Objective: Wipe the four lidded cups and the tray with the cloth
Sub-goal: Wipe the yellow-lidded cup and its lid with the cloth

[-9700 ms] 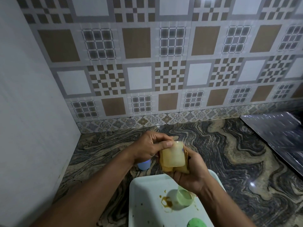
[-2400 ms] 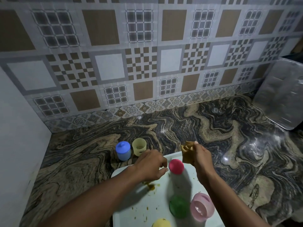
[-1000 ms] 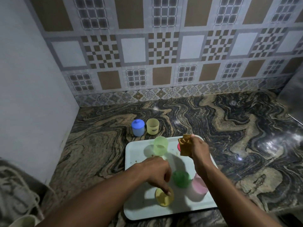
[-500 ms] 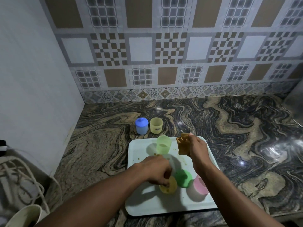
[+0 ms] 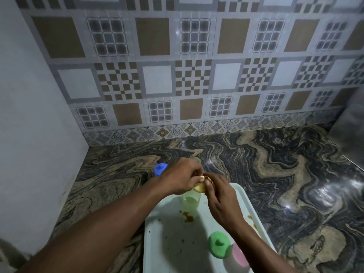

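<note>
Yellow lid [image 5: 199, 187] pinched in left hand [image 5: 182, 177] above tray [image 5: 171, 245] on worktop [image 5: 295, 174]; right hand [image 5: 221, 197], fingers curled, touches it, hold unclear.

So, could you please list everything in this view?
blue lidded cup: one, blue, on the counter behind the left hand.
yellow lid: one, yellow, pinched between both hands.
cloth: one, orange sliver, in the right hand.
green cup: one, pale green, open, on the tray.
green lid: one, green, on the tray.
pink cup: one, pink, tray's near right, partly hidden.
tray: one, white, brown-stained, on the counter.
tiled wall: one, brown-grey, behind the counter.
hands: two, bare, meeting above the tray's far edge.
</note>
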Tool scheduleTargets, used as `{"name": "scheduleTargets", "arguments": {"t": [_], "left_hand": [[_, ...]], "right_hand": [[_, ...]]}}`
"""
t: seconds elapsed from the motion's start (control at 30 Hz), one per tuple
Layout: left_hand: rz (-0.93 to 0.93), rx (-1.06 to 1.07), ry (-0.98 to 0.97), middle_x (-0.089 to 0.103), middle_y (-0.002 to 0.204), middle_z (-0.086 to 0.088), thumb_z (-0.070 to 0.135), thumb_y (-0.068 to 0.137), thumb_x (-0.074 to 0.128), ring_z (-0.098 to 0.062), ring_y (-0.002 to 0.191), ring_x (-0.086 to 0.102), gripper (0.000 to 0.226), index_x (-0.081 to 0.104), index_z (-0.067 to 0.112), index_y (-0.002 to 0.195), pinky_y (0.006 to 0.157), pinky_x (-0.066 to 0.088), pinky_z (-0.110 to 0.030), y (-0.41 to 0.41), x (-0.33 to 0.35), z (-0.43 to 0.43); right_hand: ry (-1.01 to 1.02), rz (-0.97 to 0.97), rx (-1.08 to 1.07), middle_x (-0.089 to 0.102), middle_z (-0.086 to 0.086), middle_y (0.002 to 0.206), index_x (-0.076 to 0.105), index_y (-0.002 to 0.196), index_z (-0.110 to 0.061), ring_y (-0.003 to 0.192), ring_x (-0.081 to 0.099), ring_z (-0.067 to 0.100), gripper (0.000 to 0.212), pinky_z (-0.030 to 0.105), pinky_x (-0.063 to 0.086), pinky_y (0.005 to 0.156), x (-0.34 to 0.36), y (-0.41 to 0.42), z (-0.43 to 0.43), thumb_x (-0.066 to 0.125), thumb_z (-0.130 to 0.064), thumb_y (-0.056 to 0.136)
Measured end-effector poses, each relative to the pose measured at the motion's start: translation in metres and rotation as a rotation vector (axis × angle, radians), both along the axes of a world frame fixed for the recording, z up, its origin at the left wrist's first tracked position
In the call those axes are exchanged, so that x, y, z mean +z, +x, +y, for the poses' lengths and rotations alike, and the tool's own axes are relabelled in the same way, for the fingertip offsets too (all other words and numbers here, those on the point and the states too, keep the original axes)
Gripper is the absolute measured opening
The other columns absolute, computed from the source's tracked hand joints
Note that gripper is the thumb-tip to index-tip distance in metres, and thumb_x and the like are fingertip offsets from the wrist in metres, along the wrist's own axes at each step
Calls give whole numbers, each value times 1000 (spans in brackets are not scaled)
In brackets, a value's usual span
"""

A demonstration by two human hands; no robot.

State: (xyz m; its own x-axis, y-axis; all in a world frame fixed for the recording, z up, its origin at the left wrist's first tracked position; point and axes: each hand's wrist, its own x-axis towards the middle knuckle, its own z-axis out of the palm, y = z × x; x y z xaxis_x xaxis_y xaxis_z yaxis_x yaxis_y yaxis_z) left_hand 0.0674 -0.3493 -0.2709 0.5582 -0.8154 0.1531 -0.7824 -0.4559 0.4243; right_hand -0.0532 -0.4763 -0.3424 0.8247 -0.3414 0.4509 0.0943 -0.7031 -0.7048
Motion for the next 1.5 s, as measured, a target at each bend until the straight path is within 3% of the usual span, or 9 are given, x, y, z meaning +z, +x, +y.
{"name": "scheduleTargets", "arguments": {"t": [0.17,0.23,0.33,0.47,0.63,0.77,1.2,1.37,1.5], "left_hand": [[-58,-71,-19,67,96,7,32,91,69,-10,88,53,14,72,20,98,76,40,-27,21,4,-5],[-70,-115,-20,67,98,8,32,91,68,-9,90,51,16,73,22,101,77,40,-28,22,4,-6],[-49,-164,-81,69,98,6,29,90,69,-9,88,50,17,74,19,103,77,38,-25,26,7,-7],[-86,-141,-147,70,99,4,29,88,72,-16,92,53,17,74,17,100,81,41,-30,34,4,-7],[-354,-69,-154,60,104,9,41,86,66,-18,104,52,20,64,23,95,84,45,-38,27,-16,-8],[-483,-23,-178,60,101,6,42,87,60,-22,103,52,22,59,20,92,80,41,-39,19,-22,-10],[-464,219,-250,52,86,4,41,87,58,-23,83,50,22,52,20,83,76,38,-40,-4,-42,-18],[-170,244,-308,53,83,17,41,85,59,-14,88,51,13,52,30,81,82,35,-37,8,-35,-12],[417,167,-227,69,77,9,37,96,60,-10,73,63,23,72,19,87,73,53,-30,30,-12,-9]], "right_hand": [[108,23,32,69,-11,108,68,117,-26,100,65,8,31,29,52,84,-1,20,-18,43,-36,102],[468,97,99,75,3,100,72,109,-19,94,69,23,33,45,58,81,6,28,-19,44,-35,103],[1340,305,79,70,27,112,67,114,-1,107,65,44,40,60,51,94,15,40,-26,40,-28,105],[1729,283,82,62,27,129,62,125,0,122,55,43,50,59,38,109,20,42,-28,38,-37,102],[1469,292,41,68,28,116,64,121,0,110,66,38,39,59,52,95,28,54,-11,44,-27,103],[1239,226,-58,71,14,85,68,106,-2,77,69,23,29,40,58,69,30,56,-4,46,-21,104],[1409,138,-1,69,20,84,67,101,0,76,67,25,26,37,55,68,22,48,1,47,-17,103],[1342,241,140,67,25,89,68,101,3,76,66,30,25,40,57,64,25,41,-14,53,-18,98],[1232,472,312,65,39,103,65,111,12,79,68,39,33,43,61,65,33,36,-29,55,-17,98]]}}
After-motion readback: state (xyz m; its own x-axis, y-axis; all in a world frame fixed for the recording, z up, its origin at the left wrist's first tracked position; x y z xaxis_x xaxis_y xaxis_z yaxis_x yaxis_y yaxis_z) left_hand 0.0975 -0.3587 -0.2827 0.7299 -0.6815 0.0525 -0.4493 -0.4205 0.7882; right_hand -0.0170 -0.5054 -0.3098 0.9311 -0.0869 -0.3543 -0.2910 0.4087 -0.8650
